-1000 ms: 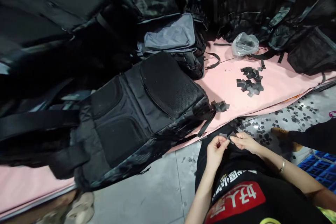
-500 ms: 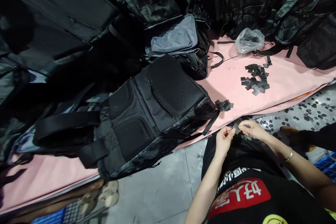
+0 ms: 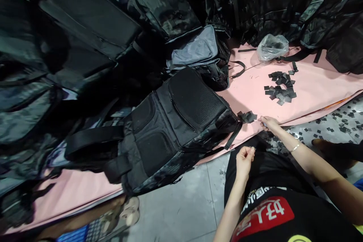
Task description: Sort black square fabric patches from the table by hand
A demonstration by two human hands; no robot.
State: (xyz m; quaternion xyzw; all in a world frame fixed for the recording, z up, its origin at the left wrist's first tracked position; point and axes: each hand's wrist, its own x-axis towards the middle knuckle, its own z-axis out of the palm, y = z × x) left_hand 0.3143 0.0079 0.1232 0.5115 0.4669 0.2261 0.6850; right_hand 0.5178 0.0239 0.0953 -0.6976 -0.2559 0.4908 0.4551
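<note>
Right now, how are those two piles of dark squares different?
The far pile is bigger; the near pile is smaller. The far pile spreads out; the near pile bunches tightly. The near pile sits by the backpack; the far pile doesn't. Both lie on pink cloth.

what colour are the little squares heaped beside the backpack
Black to dark grey; the squares show best in the head view, on the pink covering.

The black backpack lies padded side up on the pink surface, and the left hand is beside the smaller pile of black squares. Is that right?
No, wrong hand: the head view shows the right hand beside the smaller pile of black squares, with the left hand farther from it. The black backpack does lie padded side up on the pink surface.
</note>
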